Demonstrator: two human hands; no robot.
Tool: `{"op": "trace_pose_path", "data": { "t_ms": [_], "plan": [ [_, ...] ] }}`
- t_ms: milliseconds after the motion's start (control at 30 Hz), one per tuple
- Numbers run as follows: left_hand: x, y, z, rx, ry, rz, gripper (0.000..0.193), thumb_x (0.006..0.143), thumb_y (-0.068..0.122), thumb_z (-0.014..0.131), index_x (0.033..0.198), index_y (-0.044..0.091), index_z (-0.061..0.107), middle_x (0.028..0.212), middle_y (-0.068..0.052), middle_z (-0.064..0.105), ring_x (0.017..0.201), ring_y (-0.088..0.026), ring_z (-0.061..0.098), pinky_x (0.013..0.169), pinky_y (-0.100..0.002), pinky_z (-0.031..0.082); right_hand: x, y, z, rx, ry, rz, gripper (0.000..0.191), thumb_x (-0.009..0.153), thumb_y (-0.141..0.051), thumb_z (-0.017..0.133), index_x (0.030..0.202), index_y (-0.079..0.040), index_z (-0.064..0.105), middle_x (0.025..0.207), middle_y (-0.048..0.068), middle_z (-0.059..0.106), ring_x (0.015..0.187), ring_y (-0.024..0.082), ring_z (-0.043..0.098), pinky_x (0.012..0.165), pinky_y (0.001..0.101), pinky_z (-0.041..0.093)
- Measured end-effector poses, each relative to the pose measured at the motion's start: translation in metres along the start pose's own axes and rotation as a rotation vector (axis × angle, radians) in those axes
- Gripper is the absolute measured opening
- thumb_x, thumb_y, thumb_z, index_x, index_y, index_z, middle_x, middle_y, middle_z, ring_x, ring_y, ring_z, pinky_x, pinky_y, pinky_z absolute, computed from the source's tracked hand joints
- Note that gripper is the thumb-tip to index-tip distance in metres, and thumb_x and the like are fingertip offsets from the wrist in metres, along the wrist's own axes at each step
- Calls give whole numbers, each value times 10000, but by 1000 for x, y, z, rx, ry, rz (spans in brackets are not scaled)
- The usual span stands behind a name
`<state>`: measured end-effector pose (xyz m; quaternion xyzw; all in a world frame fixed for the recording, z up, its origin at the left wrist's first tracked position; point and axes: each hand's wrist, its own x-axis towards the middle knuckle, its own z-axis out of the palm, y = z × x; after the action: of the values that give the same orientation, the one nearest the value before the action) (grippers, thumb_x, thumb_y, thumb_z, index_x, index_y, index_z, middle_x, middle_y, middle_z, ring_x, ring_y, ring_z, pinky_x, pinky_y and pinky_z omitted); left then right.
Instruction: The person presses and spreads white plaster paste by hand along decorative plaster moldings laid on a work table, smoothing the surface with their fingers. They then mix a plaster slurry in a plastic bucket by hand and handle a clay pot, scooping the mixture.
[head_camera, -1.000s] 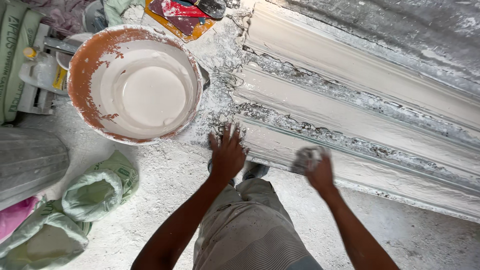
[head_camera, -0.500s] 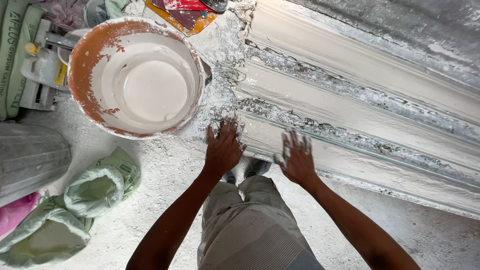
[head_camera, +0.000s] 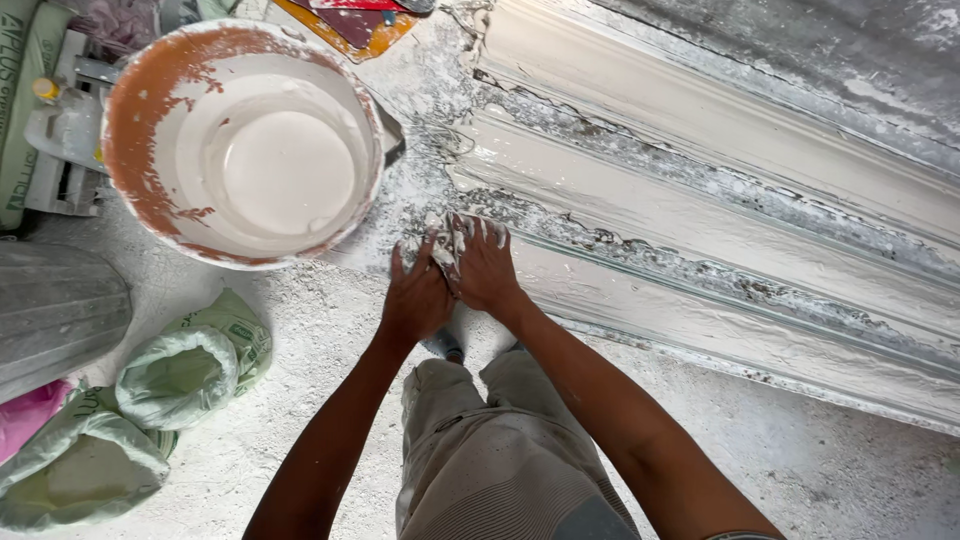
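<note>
Item: left hand (head_camera: 418, 295) and right hand (head_camera: 487, 265), side by side and touching, fingers spread flat, both smeared white. Neither clamps anything; a small wad of wet plaster (head_camera: 443, 255) sits pressed between them, held low over the floor (head_camera: 300, 400), probably so drips fall on ground already dusted white.

Item: moulding (head_camera: 720, 215), long ribbed white cast, lying along the floor just right of the hands; its near end is ragged with crumbs. The hands meet at that end.

Item: bucket (head_camera: 150, 110), orange inside, coated white, a pool of pale mix at the bottom. Stands close on the left, within reach of the left hand.

Item: sacks (head_camera: 185, 375), green, one rolled open at the mouth, lying lower left.

Item: trousers (head_camera: 500, 460), grey, dusted, between the arms.
</note>
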<state>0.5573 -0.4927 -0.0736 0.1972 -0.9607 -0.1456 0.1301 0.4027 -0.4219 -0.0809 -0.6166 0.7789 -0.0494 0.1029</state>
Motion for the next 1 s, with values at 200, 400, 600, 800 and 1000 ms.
{"op": "trace_pose_path", "data": {
  "t_ms": [200,400,600,800,1000],
  "plan": [
    [1,13,2,22,-13,-80,312,947,300,595,1092,54,723,1484,-102,558,1535,-292,307,1157,-755,187,-42,27,-12,-60,-47,99,859,963,-520,488,1589,14,241,1595,247,334,1448,434,320,1150,668,134],
    [11,35,10,142,-100,-246,449,1037,363,428,1118,39,727,1574,-134,463,1561,-327,200,1167,-746,107,-142,122,-21,-97,-101,264,934,988,-686,369,1590,15,233,1552,227,362,1452,384,311,1184,641,99],
    [21,84,20,172,-263,-587,553,1091,443,329,1365,61,618,1683,-93,326,1630,-324,62,1223,-730,44,-279,261,-25,-321,-28,221,715,1024,-637,332,1464,-74,378,1605,131,361,1478,328,317,1228,664,95],
    [51,214,72,111,-185,-458,680,1053,553,209,1572,139,355,1704,-50,119,1570,-327,2,1178,-724,14,-358,357,-44,-340,-169,207,888,981,-652,300,1609,-28,236,1596,173,317,1451,372,346,1196,709,19],
    [27,281,71,-36,-379,-425,518,1098,446,284,1196,99,655,1745,-66,262,1674,-297,38,1273,-699,59,-317,352,-57,-588,-248,-165,850,964,-702,282,1601,-156,147,1685,111,175,1469,351,379,1210,679,18]
  ]
}}
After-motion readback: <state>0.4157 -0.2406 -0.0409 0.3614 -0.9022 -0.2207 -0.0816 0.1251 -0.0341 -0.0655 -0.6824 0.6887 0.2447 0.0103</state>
